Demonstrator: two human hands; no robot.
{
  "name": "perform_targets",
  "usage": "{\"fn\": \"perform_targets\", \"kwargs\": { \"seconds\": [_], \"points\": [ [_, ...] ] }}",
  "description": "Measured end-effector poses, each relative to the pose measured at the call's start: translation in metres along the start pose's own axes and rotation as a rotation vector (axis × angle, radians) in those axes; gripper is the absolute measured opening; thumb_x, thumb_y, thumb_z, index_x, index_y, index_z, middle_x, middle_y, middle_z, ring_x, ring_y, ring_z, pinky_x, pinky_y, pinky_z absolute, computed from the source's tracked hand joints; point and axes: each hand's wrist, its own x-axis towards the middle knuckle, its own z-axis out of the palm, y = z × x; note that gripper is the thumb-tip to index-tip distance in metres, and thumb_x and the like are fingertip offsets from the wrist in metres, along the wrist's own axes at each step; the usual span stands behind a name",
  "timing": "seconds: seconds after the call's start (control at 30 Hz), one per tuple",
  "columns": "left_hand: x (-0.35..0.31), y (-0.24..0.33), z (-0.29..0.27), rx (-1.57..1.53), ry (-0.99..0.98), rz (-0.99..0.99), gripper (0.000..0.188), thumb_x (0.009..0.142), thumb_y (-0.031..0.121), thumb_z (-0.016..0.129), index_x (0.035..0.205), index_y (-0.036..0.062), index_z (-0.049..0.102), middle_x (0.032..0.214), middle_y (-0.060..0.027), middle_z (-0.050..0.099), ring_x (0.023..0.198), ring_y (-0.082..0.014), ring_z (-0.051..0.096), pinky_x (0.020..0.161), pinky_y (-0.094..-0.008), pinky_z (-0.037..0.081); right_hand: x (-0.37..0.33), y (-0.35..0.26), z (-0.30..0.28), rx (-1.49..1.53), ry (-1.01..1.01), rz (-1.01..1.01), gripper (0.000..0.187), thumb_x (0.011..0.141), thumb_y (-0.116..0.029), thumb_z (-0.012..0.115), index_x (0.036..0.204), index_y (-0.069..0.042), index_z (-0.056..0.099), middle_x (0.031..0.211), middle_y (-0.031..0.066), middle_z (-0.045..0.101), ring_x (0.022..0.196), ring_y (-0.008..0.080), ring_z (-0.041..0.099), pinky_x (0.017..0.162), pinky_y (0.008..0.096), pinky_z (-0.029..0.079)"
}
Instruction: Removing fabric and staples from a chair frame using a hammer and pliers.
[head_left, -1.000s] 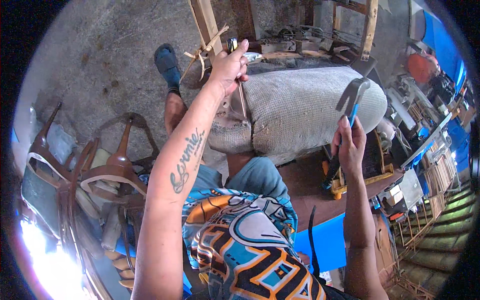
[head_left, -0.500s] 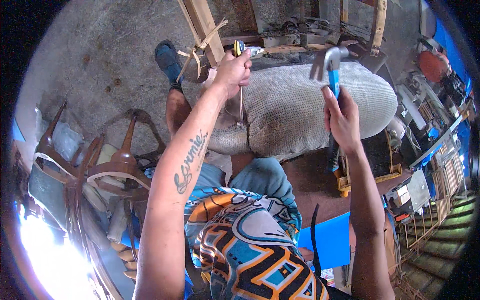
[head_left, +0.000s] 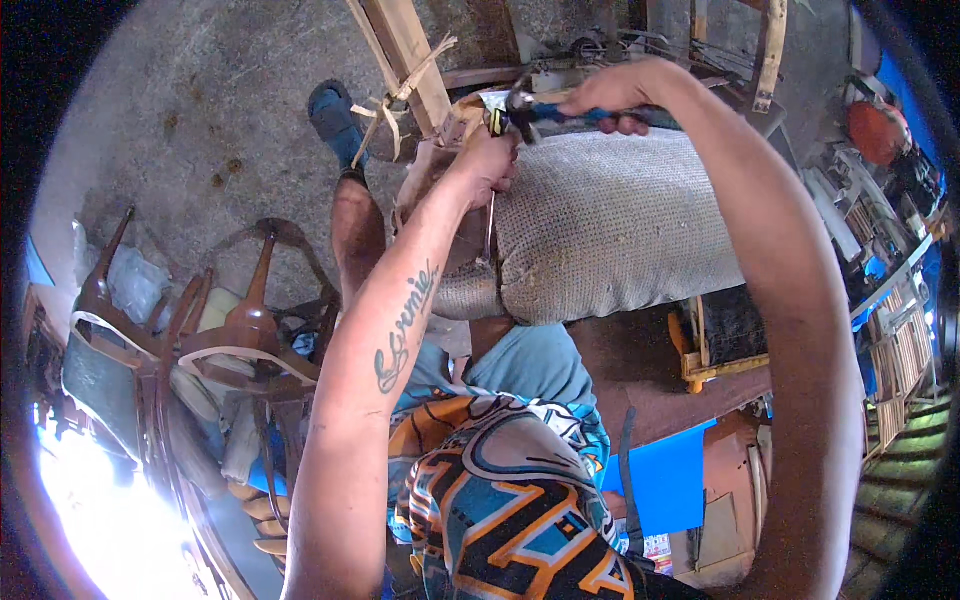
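My left hand (head_left: 487,165) is closed round the handle of a screwdriver (head_left: 490,235), held upright with its long metal shaft pointing down. The shaft's tip reaches the seam near the left end of a grey woven-covered padded piece (head_left: 620,220), which looks like furniture upholstery. In my right hand (head_left: 625,92) is a claw hammer (head_left: 522,108) with a blue handle, lying almost level across the far edge of the padding. The hammer's head is right at the yellow-and-black top of the screwdriver; whether they touch I cannot tell.
A wooden post (head_left: 412,65) with a strip tied round it stands beyond my left hand. Curved brown chair frames (head_left: 245,355) crowd the left side. Under the padding's near right lies a yellowish wooden frame (head_left: 722,375), with a blue sheet (head_left: 668,480) nearer me.
My right hand has swung the hammer up and left from over the padding to the screwdriver's top. My left hand and the screwdriver have shifted slightly right in the picture.
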Motion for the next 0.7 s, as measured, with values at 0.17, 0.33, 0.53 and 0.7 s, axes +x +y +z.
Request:
{"fn": "perform_targets", "kwargs": {
  "seconds": [0.17,0.33,0.53,0.7],
  "points": [
    [0.010,-0.008,0.003,0.102,-0.049,-0.046,0.012,0.087,0.020,0.050,0.081,0.0137,0.041,0.060,0.0045,0.038,0.045,-0.0055,0.033,0.035,-0.0213,0.022,0.016,0.040,-0.017,0.221,0.323,-0.225,0.039,0.088,-0.043,0.045,0.092,-0.006,0.054,0.056,0.0031,0.044,0.039,0.0113,0.044,0.036,0.0307,0.042],
    [0.016,-0.013,0.000,0.146,-0.008,-0.090,0.010,0.087,0.020,0.050,0.084,0.0142,0.043,0.059,0.0054,0.037,0.044,-0.0051,0.031,0.035,-0.0212,0.021,0.048,0.028,-0.006,0.277,0.398,-0.281,0.039,0.089,-0.042,0.045,0.104,-0.007,0.053,0.059,0.0030,0.045,0.039,0.0095,0.043,0.033,0.0258,0.037],
    [0.016,-0.013,0.011,0.302,-0.034,-0.092,0.013,0.086,0.021,0.051,0.087,0.0103,0.045,0.060,0.0044,0.039,0.044,-0.0068,0.032,0.035,-0.0223,0.022,0.040,0.048,-0.017,0.276,0.336,-0.169,0.041,0.089,-0.041,0.045,0.114,-0.009,0.049,0.056,0.0028,0.044,0.038,0.0097,0.042,0.035,0.0269,0.039],
    [0.020,-0.017,0.003,0.338,-0.028,-0.159,0.012,0.085,0.019,0.052,0.089,0.0090,0.046,0.059,0.0034,0.040,0.045,-0.0087,0.035,0.037,-0.0250,0.024,0.036,0.020,0.015,0.046,-0.036,-0.081,0.041,0.090,-0.042,0.044,0.118,-0.012,0.049,0.054,0.0010,0.043,0.038,0.0090,0.042,0.036,0.0266,0.039]
  ]
}}
